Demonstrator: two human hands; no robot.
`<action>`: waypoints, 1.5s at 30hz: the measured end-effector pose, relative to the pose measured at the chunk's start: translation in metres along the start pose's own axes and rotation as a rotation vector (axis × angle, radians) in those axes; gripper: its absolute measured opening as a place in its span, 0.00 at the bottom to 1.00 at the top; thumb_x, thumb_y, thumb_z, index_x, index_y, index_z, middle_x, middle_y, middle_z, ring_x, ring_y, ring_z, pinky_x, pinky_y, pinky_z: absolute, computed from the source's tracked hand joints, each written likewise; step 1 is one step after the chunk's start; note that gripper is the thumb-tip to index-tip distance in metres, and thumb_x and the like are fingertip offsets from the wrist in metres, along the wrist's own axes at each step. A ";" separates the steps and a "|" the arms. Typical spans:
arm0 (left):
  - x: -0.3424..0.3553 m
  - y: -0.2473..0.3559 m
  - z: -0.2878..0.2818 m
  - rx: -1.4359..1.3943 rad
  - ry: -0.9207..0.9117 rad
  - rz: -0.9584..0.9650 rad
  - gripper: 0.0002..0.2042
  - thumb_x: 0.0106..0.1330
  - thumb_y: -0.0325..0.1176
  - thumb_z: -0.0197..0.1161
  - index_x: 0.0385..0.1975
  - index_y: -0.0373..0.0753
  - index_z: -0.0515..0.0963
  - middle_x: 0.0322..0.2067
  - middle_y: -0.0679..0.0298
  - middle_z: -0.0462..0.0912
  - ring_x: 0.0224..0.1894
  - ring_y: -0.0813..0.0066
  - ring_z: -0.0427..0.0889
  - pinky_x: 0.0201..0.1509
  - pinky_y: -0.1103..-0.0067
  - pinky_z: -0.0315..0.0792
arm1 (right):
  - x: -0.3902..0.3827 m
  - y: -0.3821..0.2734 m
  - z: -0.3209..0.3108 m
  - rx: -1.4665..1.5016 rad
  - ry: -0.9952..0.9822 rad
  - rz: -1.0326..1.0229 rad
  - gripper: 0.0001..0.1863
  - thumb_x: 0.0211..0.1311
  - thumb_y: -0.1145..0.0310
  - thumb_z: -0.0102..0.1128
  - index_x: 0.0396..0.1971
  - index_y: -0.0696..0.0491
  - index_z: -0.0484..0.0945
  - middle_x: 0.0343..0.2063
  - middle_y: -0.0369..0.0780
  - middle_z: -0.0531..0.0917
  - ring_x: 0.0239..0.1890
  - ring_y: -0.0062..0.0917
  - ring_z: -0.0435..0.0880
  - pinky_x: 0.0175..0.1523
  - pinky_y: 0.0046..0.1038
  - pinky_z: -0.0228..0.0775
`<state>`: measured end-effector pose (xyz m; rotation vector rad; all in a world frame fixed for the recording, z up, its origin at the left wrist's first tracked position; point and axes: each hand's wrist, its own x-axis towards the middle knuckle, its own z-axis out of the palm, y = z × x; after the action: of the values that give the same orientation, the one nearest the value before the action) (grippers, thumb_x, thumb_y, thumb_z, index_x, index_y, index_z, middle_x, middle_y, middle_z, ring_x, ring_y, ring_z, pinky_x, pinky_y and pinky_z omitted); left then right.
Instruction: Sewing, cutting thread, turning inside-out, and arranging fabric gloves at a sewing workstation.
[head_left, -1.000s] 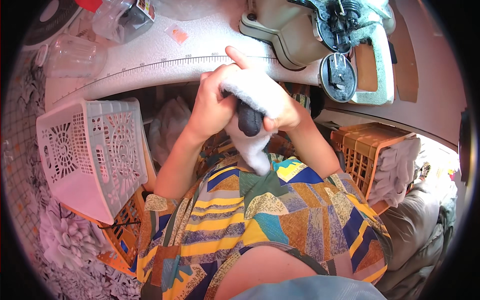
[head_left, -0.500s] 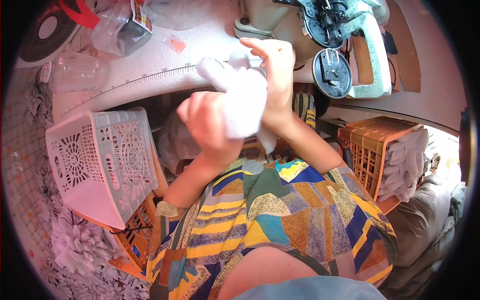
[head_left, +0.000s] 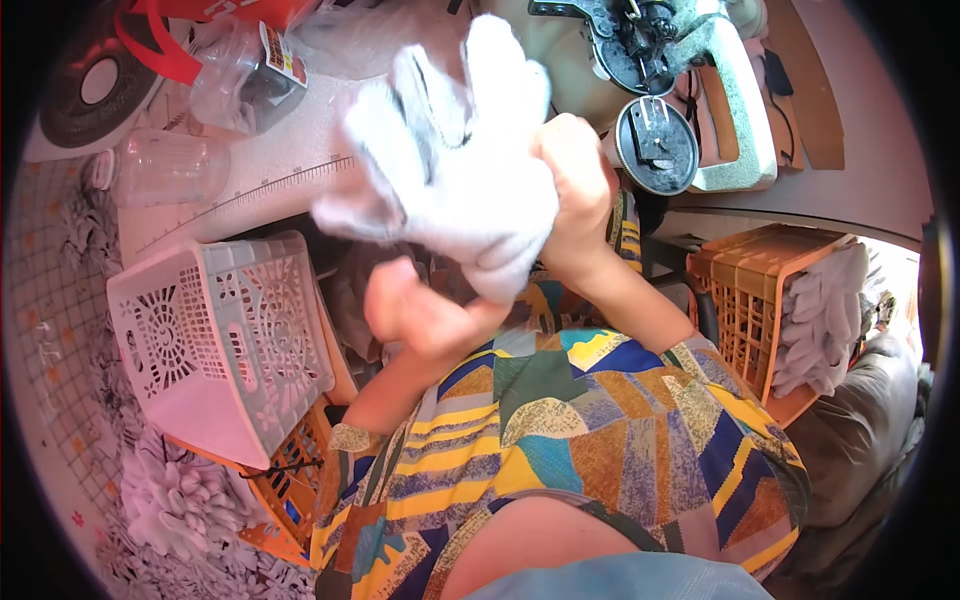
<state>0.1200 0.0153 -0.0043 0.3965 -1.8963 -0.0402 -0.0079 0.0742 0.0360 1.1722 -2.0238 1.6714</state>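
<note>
1. One whitish glove (head_left: 490, 200) is being pinched over the tabletop (head_left: 260, 218) edge by the right grip (head_left: 575, 175), fingertips being hidden!
2. Left grip (head_left: 425, 312), just below, is being blurred; its closure cannot be told.
3. Up top, one machine (head_left: 740, 110) is being cropped.

- Ruler scale (head_left: 292, 178) ran along the white tabletop (head_left: 262, 150) edge, L side: black ticks w/ tiny nos., too small to make out from where I stood.
- Label (head_left: 284, 55) on the clear plastic jar (head_left: 228, 82), far L: white & orange-ish w/ dk print, too blurry for me to read.
</note>
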 end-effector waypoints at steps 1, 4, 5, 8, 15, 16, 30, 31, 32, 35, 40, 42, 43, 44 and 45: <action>0.015 0.002 -0.014 0.199 -0.106 0.181 0.28 0.56 0.37 0.69 0.48 0.34 0.59 0.39 0.56 0.67 0.39 0.64 0.72 0.42 0.72 0.69 | 0.006 -0.001 0.000 -0.096 -0.005 -0.140 0.06 0.44 0.75 0.61 0.23 0.57 0.74 0.21 0.39 0.73 0.26 0.30 0.74 0.31 0.28 0.67; 0.051 0.006 -0.004 0.303 -0.033 0.525 0.11 0.64 0.36 0.59 0.43 0.41 0.69 0.42 0.62 0.80 0.48 0.60 0.79 0.53 0.70 0.62 | 0.007 -0.005 0.005 -0.142 -0.014 -0.354 0.08 0.38 0.71 0.59 0.21 0.57 0.74 0.19 0.38 0.71 0.22 0.30 0.73 0.26 0.29 0.66; 0.056 0.009 -0.001 0.214 -0.165 0.326 0.12 0.62 0.35 0.60 0.43 0.41 0.71 0.40 0.62 0.80 0.46 0.62 0.80 0.60 0.69 0.56 | 0.006 -0.005 0.005 -0.116 -0.017 -0.393 0.09 0.36 0.69 0.59 0.21 0.56 0.74 0.18 0.38 0.70 0.20 0.29 0.73 0.24 0.28 0.65; 0.075 -0.002 0.010 0.138 -0.322 0.186 0.07 0.60 0.31 0.57 0.37 0.41 0.75 0.32 0.65 0.79 0.40 0.67 0.80 0.57 0.67 0.61 | 0.012 0.003 0.002 -0.050 0.002 -0.515 0.09 0.33 0.70 0.59 0.19 0.56 0.73 0.16 0.38 0.68 0.16 0.29 0.70 0.20 0.27 0.62; 0.070 -0.002 0.001 -0.302 -0.438 0.122 0.13 0.39 0.23 0.60 0.29 0.34 0.75 0.26 0.60 0.77 0.34 0.61 0.78 0.49 0.65 0.66 | 0.023 0.001 0.002 -0.039 0.086 -0.248 0.19 0.39 0.77 0.66 0.37 0.59 0.78 0.31 0.43 0.79 0.33 0.29 0.78 0.37 0.27 0.70; 0.069 -0.004 -0.002 -0.342 -0.471 0.108 0.12 0.38 0.22 0.58 0.28 0.33 0.75 0.26 0.58 0.77 0.34 0.59 0.78 0.49 0.65 0.66 | 0.021 0.002 0.002 0.006 0.039 -0.268 0.18 0.40 0.76 0.66 0.37 0.57 0.79 0.32 0.43 0.79 0.34 0.32 0.79 0.39 0.28 0.71; 0.053 -0.021 -0.017 -1.288 -0.800 -1.050 0.19 0.49 0.13 0.55 0.44 0.30 0.76 0.39 0.68 0.81 0.42 0.81 0.79 0.50 0.82 0.70 | -0.010 0.004 -0.037 1.570 -0.677 0.840 0.23 0.64 0.57 0.57 0.52 0.54 0.65 0.46 0.40 0.76 0.46 0.19 0.78 0.52 0.23 0.70; 0.051 -0.019 -0.019 -1.358 -0.776 -1.115 0.22 0.48 0.12 0.54 0.46 0.30 0.75 0.41 0.68 0.81 0.43 0.81 0.79 0.52 0.81 0.70 | -0.010 0.004 -0.038 1.567 -0.658 0.903 0.22 0.64 0.58 0.56 0.52 0.54 0.65 0.45 0.40 0.76 0.45 0.19 0.78 0.51 0.22 0.71; 0.050 -0.019 -0.020 -1.385 -0.780 -1.178 0.23 0.47 0.12 0.53 0.47 0.30 0.75 0.41 0.67 0.81 0.44 0.81 0.79 0.53 0.81 0.70 | -0.009 0.002 -0.037 1.564 -0.638 0.966 0.20 0.65 0.60 0.56 0.51 0.54 0.66 0.45 0.40 0.77 0.45 0.19 0.78 0.51 0.22 0.71; 0.052 -0.019 -0.017 -1.481 -0.788 -1.304 0.27 0.44 0.11 0.51 0.50 0.31 0.73 0.43 0.65 0.81 0.47 0.79 0.79 0.55 0.80 0.70 | -0.008 0.008 -0.037 1.528 -0.577 1.072 0.17 0.66 0.64 0.54 0.51 0.54 0.68 0.42 0.39 0.77 0.44 0.18 0.79 0.49 0.21 0.73; 0.051 -0.007 -0.017 -1.663 -0.704 -1.397 0.30 0.43 0.11 0.52 0.53 0.32 0.71 0.47 0.63 0.80 0.51 0.75 0.78 0.58 0.77 0.69 | 0.000 0.015 -0.039 1.372 -0.662 0.992 0.20 0.64 0.61 0.54 0.50 0.56 0.64 0.43 0.42 0.76 0.44 0.21 0.78 0.48 0.21 0.72; 0.054 -0.003 -0.021 -1.460 -0.784 -1.484 0.35 0.40 0.15 0.51 0.57 0.32 0.66 0.51 0.58 0.76 0.54 0.68 0.76 0.61 0.73 0.67 | 0.001 0.011 -0.040 1.315 -0.663 0.981 0.21 0.63 0.60 0.54 0.50 0.56 0.65 0.42 0.41 0.76 0.44 0.20 0.78 0.47 0.20 0.70; 0.053 -0.002 -0.021 -1.474 -0.771 -1.492 0.35 0.40 0.15 0.52 0.58 0.32 0.65 0.51 0.58 0.76 0.54 0.68 0.76 0.62 0.72 0.67 | 0.002 0.010 -0.040 1.286 -0.664 0.974 0.22 0.62 0.60 0.54 0.50 0.57 0.65 0.42 0.40 0.76 0.43 0.19 0.77 0.47 0.19 0.70; 0.053 -0.002 -0.022 -1.488 -0.756 -1.501 0.35 0.40 0.15 0.52 0.58 0.32 0.65 0.51 0.58 0.76 0.55 0.67 0.76 0.62 0.72 0.67 | 0.003 0.009 -0.040 1.253 -0.678 0.935 0.23 0.61 0.59 0.55 0.50 0.57 0.65 0.41 0.40 0.76 0.43 0.19 0.77 0.47 0.19 0.69; 0.047 -0.002 -0.023 -1.617 -0.685 -1.477 0.33 0.42 0.13 0.53 0.56 0.33 0.67 0.49 0.60 0.77 0.53 0.69 0.77 0.60 0.74 0.68 | 0.004 0.009 -0.041 1.220 -0.691 0.898 0.24 0.61 0.58 0.55 0.51 0.57 0.65 0.41 0.39 0.76 0.43 0.19 0.77 0.47 0.18 0.68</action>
<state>0.1273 0.0030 0.0463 0.5119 -1.1033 -2.6526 -0.0281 0.1100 0.0445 1.2920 -1.9150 3.7016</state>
